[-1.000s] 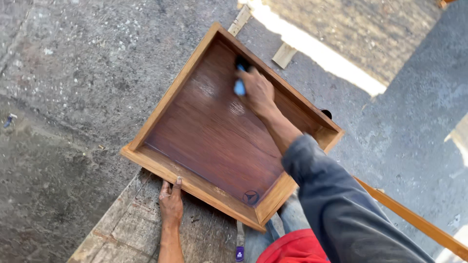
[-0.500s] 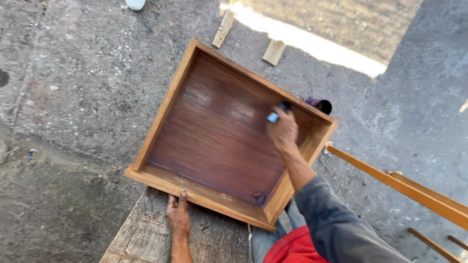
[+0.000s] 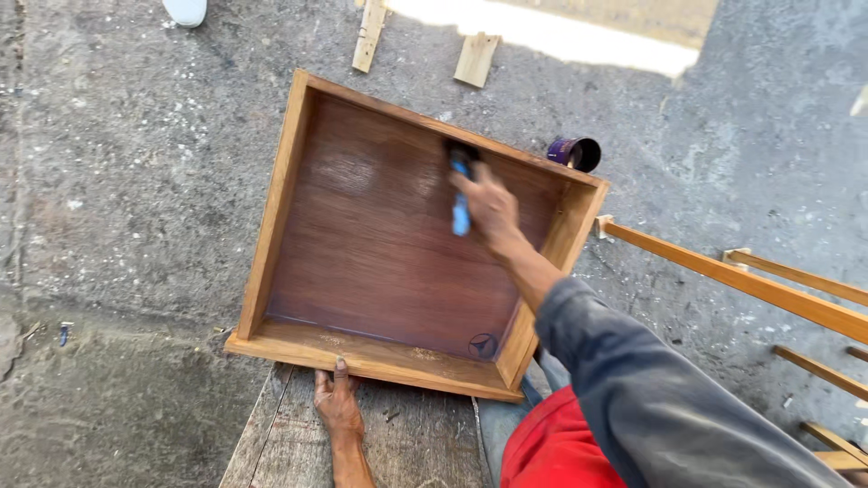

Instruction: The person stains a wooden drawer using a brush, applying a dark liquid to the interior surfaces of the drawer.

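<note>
Right hand gripping blue-handled brush, bristles at far inner wall of wooden drawer box. Left hand open, flat on plank surface, fingertips touching box's near edge. Dark can beyond far-right corner, on concrete floor.

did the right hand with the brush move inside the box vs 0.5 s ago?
Yes. The right hand and brush went from the box's right wall toward the middle of its far wall.
</note>
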